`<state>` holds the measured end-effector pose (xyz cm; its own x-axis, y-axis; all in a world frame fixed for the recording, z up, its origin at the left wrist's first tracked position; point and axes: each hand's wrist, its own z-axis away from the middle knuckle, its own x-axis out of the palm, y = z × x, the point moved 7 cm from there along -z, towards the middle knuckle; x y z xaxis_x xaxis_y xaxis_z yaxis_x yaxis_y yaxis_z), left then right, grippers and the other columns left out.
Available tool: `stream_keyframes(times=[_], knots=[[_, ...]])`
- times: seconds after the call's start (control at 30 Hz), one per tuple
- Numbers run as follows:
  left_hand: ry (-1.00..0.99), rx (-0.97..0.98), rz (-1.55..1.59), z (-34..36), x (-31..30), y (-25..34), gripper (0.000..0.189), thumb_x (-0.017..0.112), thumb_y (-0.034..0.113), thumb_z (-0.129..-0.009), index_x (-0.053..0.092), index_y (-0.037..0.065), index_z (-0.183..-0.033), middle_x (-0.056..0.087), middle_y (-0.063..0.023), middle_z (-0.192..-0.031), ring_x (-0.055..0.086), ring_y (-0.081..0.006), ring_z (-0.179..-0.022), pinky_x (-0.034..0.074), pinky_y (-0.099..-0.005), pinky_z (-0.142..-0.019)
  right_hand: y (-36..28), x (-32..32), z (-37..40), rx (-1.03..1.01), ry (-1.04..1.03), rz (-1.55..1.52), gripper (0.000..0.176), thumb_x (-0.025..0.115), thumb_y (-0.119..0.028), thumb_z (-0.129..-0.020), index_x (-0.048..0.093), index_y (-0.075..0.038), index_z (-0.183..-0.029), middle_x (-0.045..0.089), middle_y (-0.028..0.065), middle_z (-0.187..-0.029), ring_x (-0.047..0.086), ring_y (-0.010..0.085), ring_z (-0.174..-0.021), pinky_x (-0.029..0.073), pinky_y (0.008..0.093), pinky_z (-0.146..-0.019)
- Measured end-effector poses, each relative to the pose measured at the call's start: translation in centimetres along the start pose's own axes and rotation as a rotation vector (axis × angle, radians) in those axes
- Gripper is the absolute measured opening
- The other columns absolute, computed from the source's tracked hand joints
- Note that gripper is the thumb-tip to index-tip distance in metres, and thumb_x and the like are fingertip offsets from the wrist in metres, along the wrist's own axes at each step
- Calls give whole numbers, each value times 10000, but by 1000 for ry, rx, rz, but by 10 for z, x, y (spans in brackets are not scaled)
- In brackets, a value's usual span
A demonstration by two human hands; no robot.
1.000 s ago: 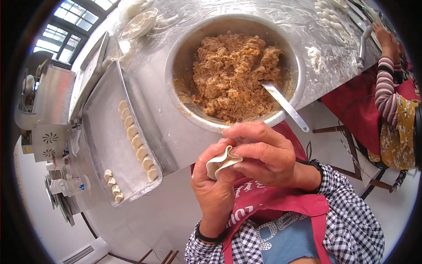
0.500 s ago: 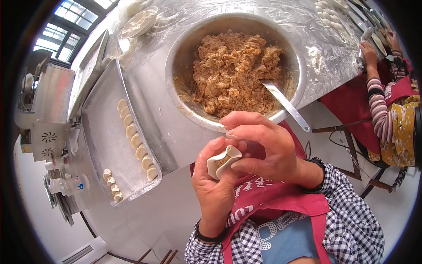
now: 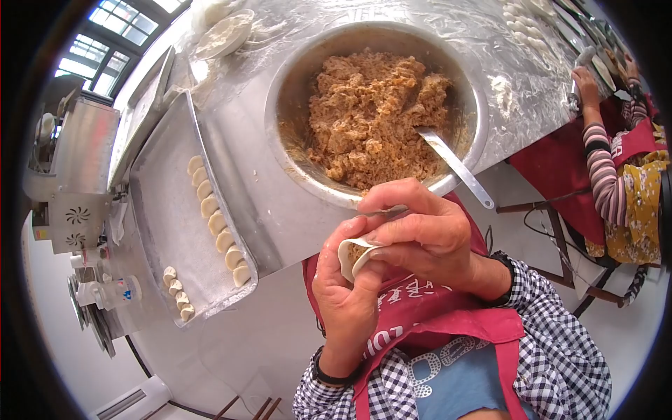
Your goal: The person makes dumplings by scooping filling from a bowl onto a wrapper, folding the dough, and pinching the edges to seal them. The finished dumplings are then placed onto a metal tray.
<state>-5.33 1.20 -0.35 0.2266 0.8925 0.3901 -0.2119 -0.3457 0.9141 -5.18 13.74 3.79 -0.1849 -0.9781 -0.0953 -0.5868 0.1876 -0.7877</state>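
Observation:
My left hand is curled round a half-folded dumpling. Its pale wrapper is still partly open at the top, and brown filling shows inside. The fingers of my right hand pinch the right edge of the wrapper. Near the right fingertips shows a thin greyish sliver that I cannot make out. Just beyond my hands stands a large metal bowl of brown minced filling. A metal spatula is stuck in the filling, its handle resting across the rim.
On the left, a metal tray holds a row of dumplings and a shorter row of smaller ones. A floury dish lies at the back. At the right, a co-worker's hand rests by the floury table edge.
The right fingers have moved in over the dumpling and pinch its edge, and the wrapper opening has narrowed. The thin sliver now shows between the fingers.

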Motion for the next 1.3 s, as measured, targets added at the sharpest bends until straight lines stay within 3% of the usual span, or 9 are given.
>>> stream_keyframes(times=[0.03, 0.37, 0.57, 0.67, 0.73, 0.97, 1.07, 1.13, 1.3], knots=[[-6, 2, -22, 1, 0, 0, 452, 571, 30, -841, 392, -19, -1254, 495, -131, -1179, 521, -210, -1078, 447, -313, -920, 1, -1, 0, 48, 26, 7, 139, 718, -38, -685, 613, -22, -775, 590, 132, -998, 599, 210, -862, 503, 286, -698], [-30, -9, -35, 6, -2, -6, 468, 576, 41, -844, 390, -26, -1268, 486, -162, -1222, 519, -213, -1087, 443, -322, -926, 5, 0, 1, -64, -46, -70, 133, 717, -29, -686, 616, -22, -772, 584, 134, -1007, 595, 193, -877, 515, 274, -695], [-49, -63, 105, 7, 0, -6, 484, 592, 70, -842, 384, -38, -1266, 505, -154, -1191, 535, -210, -1070, 461, -315, -904, 3, 0, -6, 57, 16, -30, 157, 728, -32, -659, 612, -24, -765, 585, 139, -1023, 593, 204, -896, 510, 283, -714], [-30, -89, 82, 6, -1, -6, 496, 606, 84, -836, 385, -41, -1262, 511, -152, -1175, 541, -205, -1060, 470, -312, -891, 6, 2, -4, 23, -21, -57, 167, 730, -35, -644, 607, -31, -756, 590, 135, -1027, 592, 217, -904, 501, 294, -726], [-48, -106, 89, 4, 1, -6, 504, 621, 96, -829, 390, -37, -1257, 516, -151, -1162, 542, -208, -1061, 470, -315, -893, 8, 5, 2, -3, -117, -108, 207, 736, -106, -683, 596, -15, -805, 571, 181, -1060, 582, 262, -938, 485, 331, -763], [-23, -134, 281, 0, -2, -11, 455, 598, 67, -841, 405, -37, -1240, 518, -145, -1153, 546, -212, -1054, 472, -310, -889, 2, 5, 1, -72, -85, -14, 176, 726, -71, -686, 595, -11, -789, 577, 185, -1055, 583, 266, -935, 501, 322, -723], [-42, -85, 233, 1, 0, -7, 415, 577, 49, -852, 421, -43, -1224, 518, -142, -1157, 544, -211, -1052, 468, -307, -893, 3, 3, 0, -15, -40, 19, 159, 722, -54, -685, 598, -7, -773, 578, 185, -1052, 582, 270, -925, 509, 316, -703], [-3, -43, 2, 2, 2, -3, 400, 572, 53, -857, 430, -53, -1215, 516, -140, -1166, 541, -211, -1054, 466, -305, -893, 5, 4, 2, -50, -88, -4, 162, 725, -52, -675, 606, -6, -774, 577, 187, -1058, 580, 268, -933, 510, 317, -705], [-38, -1, -59, 4, 0, -3, 402, 567, 78, -868, 429, -64, -1217, 515, -144, -1169, 535, -205, -1061, 462, -299, -894, 8, 4, 3, -75, -123, -15, 182, 731, -69, -672, 612, -7, -795, 576, 187, -1065, 579, 259, -949, 504, 327, -735]])
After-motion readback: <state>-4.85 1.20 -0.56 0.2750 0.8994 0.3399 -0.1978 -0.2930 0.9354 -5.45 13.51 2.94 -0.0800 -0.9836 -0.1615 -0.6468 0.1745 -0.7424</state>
